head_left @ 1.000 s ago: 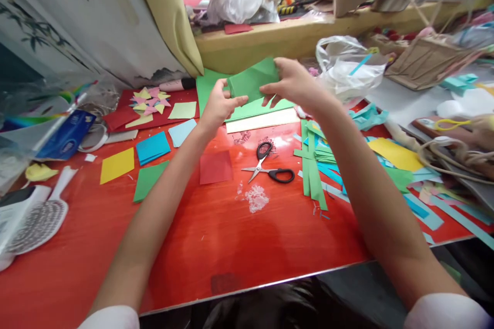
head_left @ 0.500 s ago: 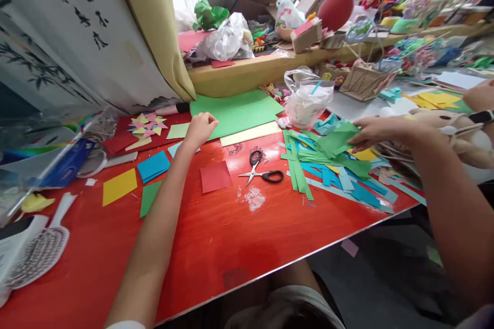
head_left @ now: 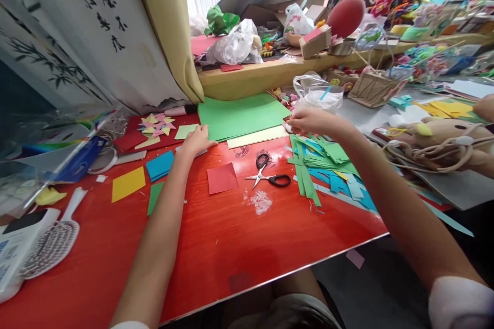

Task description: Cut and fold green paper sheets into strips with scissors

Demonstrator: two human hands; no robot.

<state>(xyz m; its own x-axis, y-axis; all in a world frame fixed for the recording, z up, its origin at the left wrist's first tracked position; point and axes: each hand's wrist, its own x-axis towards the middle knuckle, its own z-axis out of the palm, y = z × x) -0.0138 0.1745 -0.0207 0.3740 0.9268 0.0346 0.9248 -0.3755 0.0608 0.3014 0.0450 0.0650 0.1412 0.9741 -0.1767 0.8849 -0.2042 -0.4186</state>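
My left hand (head_left: 198, 140) lies flat on the red table (head_left: 216, 247), fingers stretched toward the left edge of a large green paper sheet (head_left: 241, 115). It holds nothing. My right hand (head_left: 306, 121) hovers at the sheet's right corner, above a pile of green and blue paper strips (head_left: 324, 164). Its fingertips are pinched together near a small pale object that I cannot make out. Black-handled scissors (head_left: 270, 178) and a red paper square (head_left: 222, 178) lie between my arms. A cream strip (head_left: 257, 136) runs along the green sheet's near edge.
Yellow (head_left: 128, 184), blue (head_left: 159, 164) and green (head_left: 154, 198) paper pieces and folded paper stars (head_left: 154, 126) lie at the left. A hairbrush (head_left: 50, 247) sits at the far left. A plastic bag (head_left: 318, 92), a plush toy (head_left: 443, 133) and another person's hand (head_left: 486, 105) are at the right.
My hands let go of the folded green paper, which now lies on the strip pile. My right hand swung right to the pile, then back left. My left hand dropped to the table.
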